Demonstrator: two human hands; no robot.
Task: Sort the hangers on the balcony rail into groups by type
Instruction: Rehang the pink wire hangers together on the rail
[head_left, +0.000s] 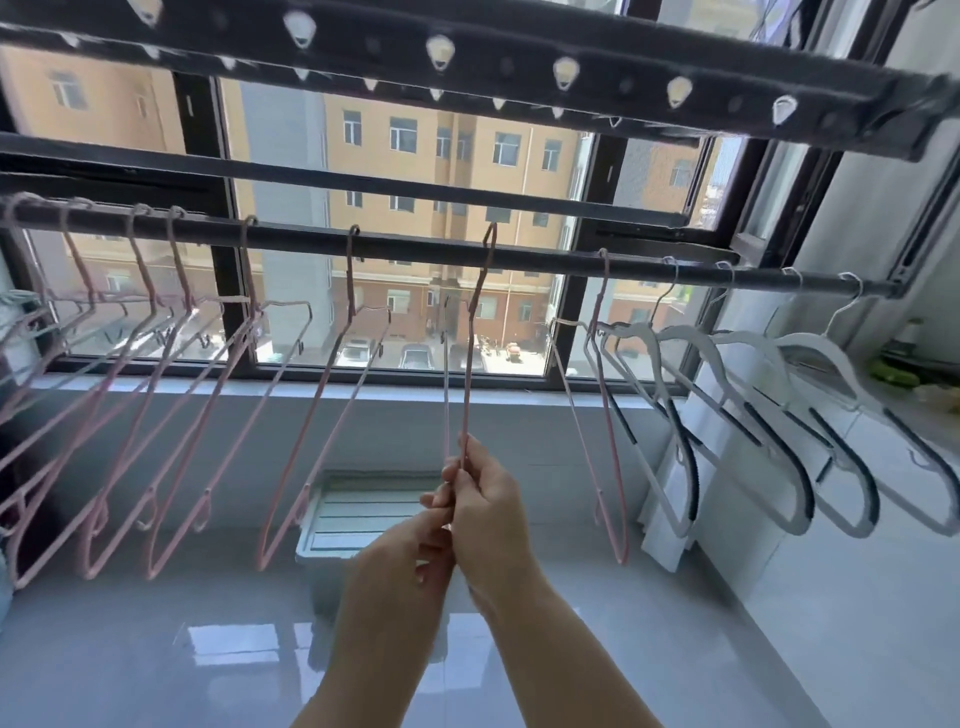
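A dark rail (415, 244) runs across the window. Several pink wire hangers (171, 415) hang along its left and middle stretch. One more pink wire hanger (605, 395) hangs right of centre, beside several white hangers with dark grip strips (737, 415) at the right end. Both hands hold the lower end of one pink hanger (467, 364), seen edge-on, whose hook is at the rail's middle. My right hand (485, 512) grips its wire. My left hand (415, 545) pinches it just below and to the left.
An upper drying rack (467, 57) with holes spans the top. Below the hangers lie a tiled sill (311, 395) and a glossy tiled floor (649, 649) with a white tray-like box (353, 514). The window frame stands behind the rail, a white wall at the right.
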